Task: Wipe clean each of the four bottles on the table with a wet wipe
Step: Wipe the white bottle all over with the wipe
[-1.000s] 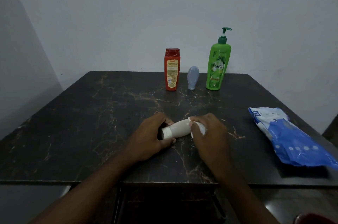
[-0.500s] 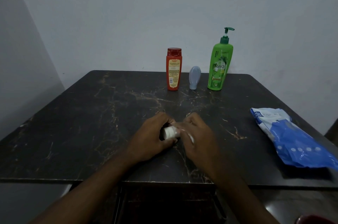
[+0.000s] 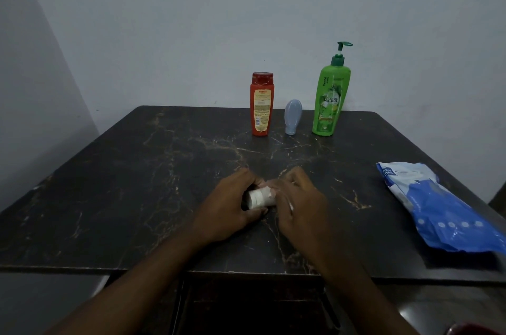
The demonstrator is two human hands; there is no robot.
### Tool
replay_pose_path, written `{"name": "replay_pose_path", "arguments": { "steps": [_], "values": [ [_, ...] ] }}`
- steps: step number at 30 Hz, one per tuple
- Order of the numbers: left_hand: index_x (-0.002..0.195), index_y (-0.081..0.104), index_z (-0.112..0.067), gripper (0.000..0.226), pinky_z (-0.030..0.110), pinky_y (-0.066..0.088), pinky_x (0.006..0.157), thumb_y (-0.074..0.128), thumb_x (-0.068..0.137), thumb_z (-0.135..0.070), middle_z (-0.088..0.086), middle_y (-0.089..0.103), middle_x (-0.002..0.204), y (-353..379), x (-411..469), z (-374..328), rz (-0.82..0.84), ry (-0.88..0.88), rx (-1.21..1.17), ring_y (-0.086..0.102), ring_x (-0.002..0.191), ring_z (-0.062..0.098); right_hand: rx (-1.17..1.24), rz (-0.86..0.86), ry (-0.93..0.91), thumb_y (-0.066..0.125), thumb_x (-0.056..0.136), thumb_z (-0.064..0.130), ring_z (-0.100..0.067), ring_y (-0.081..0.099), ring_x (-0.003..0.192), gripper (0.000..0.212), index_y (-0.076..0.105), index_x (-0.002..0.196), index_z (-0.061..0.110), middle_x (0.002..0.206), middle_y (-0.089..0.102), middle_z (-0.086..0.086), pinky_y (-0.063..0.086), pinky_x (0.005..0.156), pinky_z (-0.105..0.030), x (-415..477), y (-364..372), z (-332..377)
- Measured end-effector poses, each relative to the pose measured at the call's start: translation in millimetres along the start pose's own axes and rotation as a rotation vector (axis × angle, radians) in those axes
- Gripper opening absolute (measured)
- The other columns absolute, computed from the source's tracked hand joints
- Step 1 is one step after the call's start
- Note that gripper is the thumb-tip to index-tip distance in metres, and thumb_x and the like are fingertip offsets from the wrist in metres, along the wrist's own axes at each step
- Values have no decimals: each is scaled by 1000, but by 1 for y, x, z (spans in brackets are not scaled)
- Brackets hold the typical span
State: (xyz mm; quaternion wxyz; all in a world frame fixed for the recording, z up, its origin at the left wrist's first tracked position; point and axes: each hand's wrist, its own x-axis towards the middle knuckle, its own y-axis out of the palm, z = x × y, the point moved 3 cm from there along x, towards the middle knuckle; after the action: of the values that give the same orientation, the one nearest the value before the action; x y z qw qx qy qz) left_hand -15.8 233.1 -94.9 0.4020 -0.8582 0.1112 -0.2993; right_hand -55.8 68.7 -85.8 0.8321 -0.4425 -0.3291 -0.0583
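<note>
Left hand (image 3: 232, 206) and right hand (image 3: 298, 203) grip a white bottle (image 3: 258, 197) at the table's (image 3: 137, 184) near side; a red bottle (image 3: 261, 104), grey bottle (image 3: 292, 117) and green bottle (image 3: 330, 102) stand behind.

Three bottles stand in a row at far edge of table (image 3: 137, 184): flat-cap bottle (image 3: 262, 104) left, small bottle (image 3: 292, 117) middle, pump bottle (image 3: 330, 99) right. Fourth bottle (image 3: 260, 198) lies sideways near centre, between left hand (image 3: 230, 208) and right hand (image 3: 298, 203). Wipes pack (image 3: 443, 208) lies at right edge

White bottle (image 3: 258, 198) lies sideways in front; red bottle (image 3: 261, 104), grey bottle (image 3: 292, 117), green pump bottle (image 3: 330, 100) stand behind.
</note>
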Motion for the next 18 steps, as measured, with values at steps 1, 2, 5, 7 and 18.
{"name": "replay_pose_path", "arguments": {
  "steps": [1, 2, 5, 7, 18],
  "values": [
    [108, 61, -29, 38, 23, 49, 78, 84, 78, -29, -16, 60, 106, 0, 0, 0, 5, 2, -8, 57, 93, 1, 3, 29, -50, 47, 93, 22, -9, 50, 72, 27, 63, 114, 22, 103, 46, 5, 51, 60, -29, -1, 1, 4],
    [108, 60, -29, 37, 23, 49, 79, 83, 79, -28, -16, 60, 106, 1, 0, -1, 10, 7, -14, 57, 94, 2, 5, 54, -93, 48, 95, 21, -9, 49, 72, 25, 62, 115, 22, 103, 46, 5, 51, 59, -30, -2, 1, 7],
    [109, 60, -29, 37, 22, 48, 78, 83, 80, -28, -16, 60, 106, 1, 0, 0, 1, 10, -2, 57, 94, 2, -16, 22, -46, 45, 96, 25, -9, 51, 75, 26, 62, 115, 25, 104, 47, 7, 51, 61, -28, -2, -2, 3],
    [111, 61, -29, 38, 24, 50, 80, 83, 79, -29, -16, 60, 108, 1, -1, 0, -4, 6, 2, 57, 96, 2, -7, -52, 103, 45, 96, 28, -8, 55, 83, 26, 64, 114, 28, 106, 49, 9, 51, 70, -26, -2, -5, -9],
    [115, 61, -31, 41, 28, 52, 83, 83, 80, -32, -16, 59, 113, 1, -1, 2, 10, -5, 26, 56, 100, 2, 149, -186, 599, 57, 93, 13, -13, 60, 95, 21, 71, 108, 15, 105, 67, -1, 47, 82, -26, -4, -9, -39]
  ]
}}
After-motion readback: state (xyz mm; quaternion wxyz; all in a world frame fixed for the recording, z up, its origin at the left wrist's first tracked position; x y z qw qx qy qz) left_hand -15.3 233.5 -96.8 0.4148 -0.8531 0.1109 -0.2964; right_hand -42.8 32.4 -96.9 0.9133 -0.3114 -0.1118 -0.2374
